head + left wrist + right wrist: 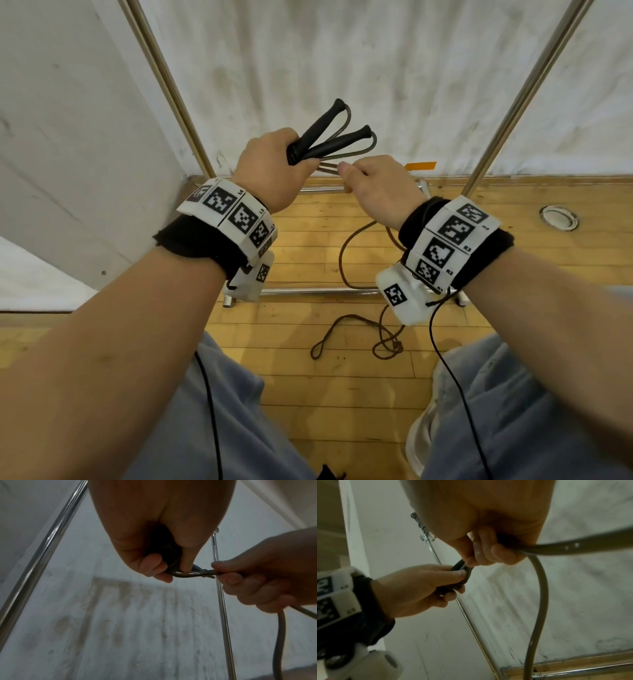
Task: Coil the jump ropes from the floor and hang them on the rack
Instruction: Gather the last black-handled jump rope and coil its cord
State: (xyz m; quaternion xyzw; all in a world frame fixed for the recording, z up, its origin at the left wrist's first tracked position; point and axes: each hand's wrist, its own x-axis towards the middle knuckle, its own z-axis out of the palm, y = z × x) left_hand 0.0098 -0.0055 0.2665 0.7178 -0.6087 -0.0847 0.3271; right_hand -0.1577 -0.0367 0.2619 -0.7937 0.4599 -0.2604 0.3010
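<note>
My left hand point(274, 168) grips the two black handles point(329, 137) of a jump rope, which fan up and to the right. Its grey-brown cord point(368, 145) loops from the handle tips back to my hands. My right hand point(373, 185) pinches the doubled cord point(202, 573) just right of the left hand's fingers point(154, 566). From the right hand the cord point(541, 601) hangs down to the wooden floor, where the rest point(359, 329) lies in loose loops with a knot-like tangle. The metal rack point(507, 113) stands right in front of me.
The rack's slanted left pole point(161, 82) and low cross bars point(308, 292) stand on the wooden floor against a stained white wall point(342, 51). A round metal floor fitting point(559, 218) lies at the right, an orange tape strip point(420, 166) on the wall base. My legs are below.
</note>
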